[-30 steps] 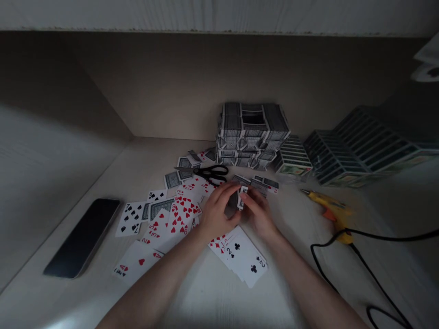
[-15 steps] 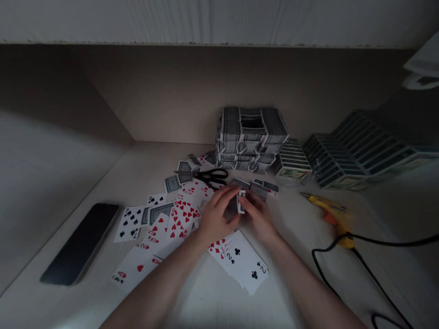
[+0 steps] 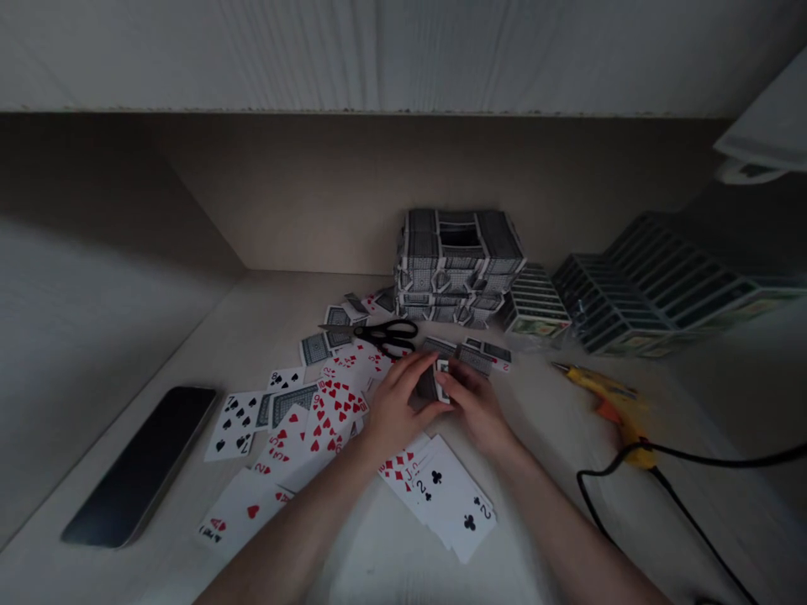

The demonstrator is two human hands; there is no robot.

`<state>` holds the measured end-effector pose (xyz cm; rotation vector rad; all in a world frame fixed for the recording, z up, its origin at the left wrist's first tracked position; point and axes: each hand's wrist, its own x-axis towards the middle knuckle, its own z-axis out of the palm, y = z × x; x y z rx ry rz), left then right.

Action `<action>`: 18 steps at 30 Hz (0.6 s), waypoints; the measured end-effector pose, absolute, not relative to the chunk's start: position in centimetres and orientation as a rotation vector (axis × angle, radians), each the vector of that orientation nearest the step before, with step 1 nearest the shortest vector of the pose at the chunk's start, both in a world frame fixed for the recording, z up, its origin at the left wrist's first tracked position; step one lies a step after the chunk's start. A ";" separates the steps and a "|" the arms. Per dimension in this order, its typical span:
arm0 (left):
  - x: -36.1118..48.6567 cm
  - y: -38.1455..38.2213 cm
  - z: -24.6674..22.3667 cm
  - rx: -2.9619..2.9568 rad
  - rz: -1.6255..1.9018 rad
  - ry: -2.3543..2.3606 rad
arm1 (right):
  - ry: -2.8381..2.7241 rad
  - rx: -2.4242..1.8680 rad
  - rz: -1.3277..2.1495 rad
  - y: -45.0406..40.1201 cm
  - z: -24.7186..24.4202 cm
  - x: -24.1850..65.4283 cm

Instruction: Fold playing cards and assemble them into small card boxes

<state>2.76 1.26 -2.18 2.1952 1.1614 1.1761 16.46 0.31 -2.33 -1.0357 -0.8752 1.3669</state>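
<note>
Between my two hands is a small folded playing card [image 3: 444, 388], dark patterned with a white edge. My left hand [image 3: 398, 405] curves round its left side, thumb and fingertips on it. From the right, my right hand [image 3: 474, 407] presses its thumb and fingers against the same piece. Just beyond lie folded card pieces [image 3: 476, 360]. Below my hands is a fanned stack of cards with the two of clubs [image 3: 455, 491] on top. Loose face-up cards [image 3: 337, 412] spread left of my left hand, and black-handled scissors [image 3: 384, 334] lie behind them.
A box-like structure made of cards [image 3: 460, 269] stands at the back, with packed rows of cards [image 3: 630, 294] to its right. A yellow glue gun [image 3: 621, 412] with a black cord lies right. A phone [image 3: 142, 466] lies left. A shelf edge [image 3: 378, 111] overhangs the surface.
The view has tilted up slightly, so everything sits lower in the picture. My hands keep hold of the folded card, and the left thumb has shifted toward its lower edge.
</note>
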 end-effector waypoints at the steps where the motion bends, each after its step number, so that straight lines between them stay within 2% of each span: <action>1: 2.8 1.3 -2.2 2.192 1.177 1.164 | -0.870 -1.031 1.377 0.3 -2.3 16.5; 18: 2.4 1.1 -1.7 2.189 1.145 1.121 | -0.849 -1.048 1.450 0.5 -2.4 16.9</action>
